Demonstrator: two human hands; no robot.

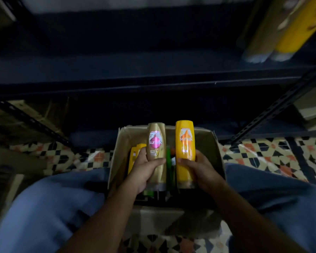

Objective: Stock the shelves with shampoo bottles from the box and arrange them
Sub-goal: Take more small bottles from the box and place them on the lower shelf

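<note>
Above the box (pixel 215 152), each hand grips one bottle (caps down).

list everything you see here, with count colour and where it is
gold bottle: 1, gold with pink label, held above the box
yellow bottle: 1, yellow, held above the box
cardboard box: 1, brown, on the floor between the knees
bottles in box: several, yellow and green, exact count hidden
shelf bottles: about 2, gold and yellow, blurred, shelf upper right
shelving: dark metal, ahead
floor: patterned tiles
left hand: grips gold bottle
right hand: grips yellow bottle
</note>
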